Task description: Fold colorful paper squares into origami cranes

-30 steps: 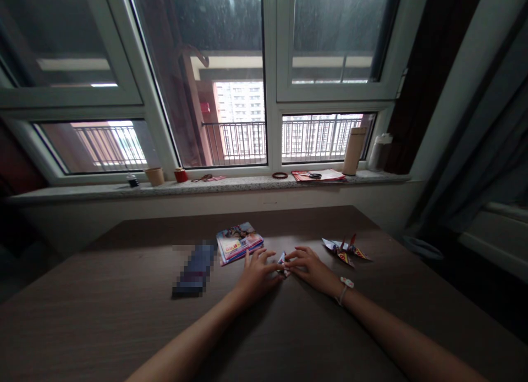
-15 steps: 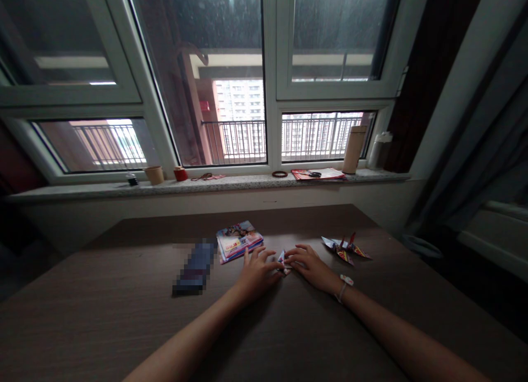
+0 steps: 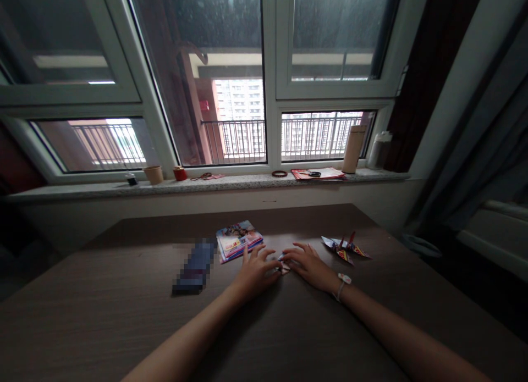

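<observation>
A small piece of folded patterned paper (image 3: 282,264) lies on the brown wooden table (image 3: 124,305), between my two hands. My left hand (image 3: 256,269) pinches its left side with curled fingers. My right hand (image 3: 307,265), with a white band at the wrist, pinches its right side. Most of the paper is hidden under my fingers. A finished paper crane (image 3: 344,249) in the same patterned paper sits just to the right of my right hand.
A stack of colourful printed paper sheets (image 3: 238,240) lies beyond my left hand, and a dark flat object (image 3: 194,266) lies further left. The window sill (image 3: 231,184) carries small cups, a tall beige flask (image 3: 353,142), a red folder (image 3: 317,174) and a ring.
Both hands have pressed closer over the folded paper, so less of it shows. The view has shifted slightly; nothing else has moved.
</observation>
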### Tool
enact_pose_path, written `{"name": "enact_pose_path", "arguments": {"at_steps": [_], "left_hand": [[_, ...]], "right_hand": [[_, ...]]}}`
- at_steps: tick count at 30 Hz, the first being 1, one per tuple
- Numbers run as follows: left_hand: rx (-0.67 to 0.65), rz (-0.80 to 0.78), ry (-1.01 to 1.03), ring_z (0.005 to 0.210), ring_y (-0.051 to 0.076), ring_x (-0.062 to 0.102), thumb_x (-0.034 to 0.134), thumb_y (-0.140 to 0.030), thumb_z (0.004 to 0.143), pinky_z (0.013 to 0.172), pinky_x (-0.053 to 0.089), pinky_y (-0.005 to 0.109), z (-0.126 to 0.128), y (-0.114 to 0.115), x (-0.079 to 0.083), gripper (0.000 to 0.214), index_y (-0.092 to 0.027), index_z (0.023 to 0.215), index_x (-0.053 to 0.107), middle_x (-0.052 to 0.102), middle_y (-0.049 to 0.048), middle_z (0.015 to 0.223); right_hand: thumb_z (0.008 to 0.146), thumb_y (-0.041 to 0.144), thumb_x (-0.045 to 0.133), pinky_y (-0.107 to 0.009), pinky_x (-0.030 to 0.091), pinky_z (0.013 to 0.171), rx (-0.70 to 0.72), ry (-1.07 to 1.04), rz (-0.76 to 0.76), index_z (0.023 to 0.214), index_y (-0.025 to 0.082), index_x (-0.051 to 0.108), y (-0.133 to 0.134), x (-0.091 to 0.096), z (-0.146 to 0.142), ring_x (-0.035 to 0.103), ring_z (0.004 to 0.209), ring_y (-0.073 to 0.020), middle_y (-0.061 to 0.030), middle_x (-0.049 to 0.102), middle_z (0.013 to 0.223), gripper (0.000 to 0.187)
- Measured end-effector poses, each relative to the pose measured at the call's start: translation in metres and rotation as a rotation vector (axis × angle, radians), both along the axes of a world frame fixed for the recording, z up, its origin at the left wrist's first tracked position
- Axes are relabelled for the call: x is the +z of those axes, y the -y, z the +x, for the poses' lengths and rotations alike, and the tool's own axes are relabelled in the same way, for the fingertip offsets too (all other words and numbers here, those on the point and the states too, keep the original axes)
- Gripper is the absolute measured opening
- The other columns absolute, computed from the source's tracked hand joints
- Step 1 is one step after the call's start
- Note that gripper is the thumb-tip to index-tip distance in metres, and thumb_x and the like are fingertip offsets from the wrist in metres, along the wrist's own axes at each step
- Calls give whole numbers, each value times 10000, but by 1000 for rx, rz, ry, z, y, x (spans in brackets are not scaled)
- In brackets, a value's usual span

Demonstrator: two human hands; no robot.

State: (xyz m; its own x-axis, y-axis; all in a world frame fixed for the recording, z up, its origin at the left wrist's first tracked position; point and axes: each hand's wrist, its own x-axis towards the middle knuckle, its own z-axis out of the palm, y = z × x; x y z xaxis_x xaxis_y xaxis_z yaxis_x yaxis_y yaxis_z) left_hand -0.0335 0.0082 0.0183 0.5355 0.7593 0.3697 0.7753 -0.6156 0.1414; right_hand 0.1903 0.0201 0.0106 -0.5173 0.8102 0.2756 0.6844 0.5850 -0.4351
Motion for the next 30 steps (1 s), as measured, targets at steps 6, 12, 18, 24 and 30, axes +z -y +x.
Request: {"name": "enact_pose_path", "arguments": {"at_steps": [6, 12, 18, 24, 30], "left_hand": [[-1, 22, -26, 1277, 304, 410, 622, -389, 867, 1093, 62, 690, -5, 0, 1, 188, -367, 1039, 693, 570, 4, 1314], [4, -8, -6, 1274, 298, 411, 627, -358, 862, 1094, 56, 685, -4, -3, -2, 181, -362, 1031, 692, 569, 5, 1314], [36, -95, 85, 1269, 310, 419, 673, -361, 817, 1065, 143, 700, 0, -5, -6, 182, -327, 995, 694, 581, 23, 1300], [56, -93, 115, 1239, 307, 465, 736, -349, 759, 1079, 161, 674, 1, -5, -2, 230, -281, 975, 696, 608, 49, 1261], [52, -83, 115, 1227, 309, 475, 736, -347, 761, 1076, 154, 681, 1, -5, -1, 201, -307, 957, 717, 614, 36, 1247]], "right_hand": [[934, 344, 532, -526, 245, 1110, -22, -19, 131, 1065, 319, 687, 2, -1, 1, 420, 1235, -246, -29, 650, 1104, 205], [902, 342, 585, -597, 142, 1118, -68, 39, 215, 946, 305, 715, 7, -1, -1, 448, 1172, -252, -26, 640, 1010, 142], [905, 343, 572, -620, 130, 1107, -79, 67, 199, 948, 298, 712, 8, 2, -3, 435, 1184, -265, -30, 637, 1010, 153], [901, 341, 585, -614, 142, 1110, -85, 70, 204, 949, 298, 709, 8, 2, -4, 433, 1189, -264, -23, 637, 1020, 141], [906, 347, 576, -612, 150, 1107, -84, 75, 207, 952, 301, 711, 9, 2, -4, 436, 1186, -264, -27, 634, 1022, 150]]}}
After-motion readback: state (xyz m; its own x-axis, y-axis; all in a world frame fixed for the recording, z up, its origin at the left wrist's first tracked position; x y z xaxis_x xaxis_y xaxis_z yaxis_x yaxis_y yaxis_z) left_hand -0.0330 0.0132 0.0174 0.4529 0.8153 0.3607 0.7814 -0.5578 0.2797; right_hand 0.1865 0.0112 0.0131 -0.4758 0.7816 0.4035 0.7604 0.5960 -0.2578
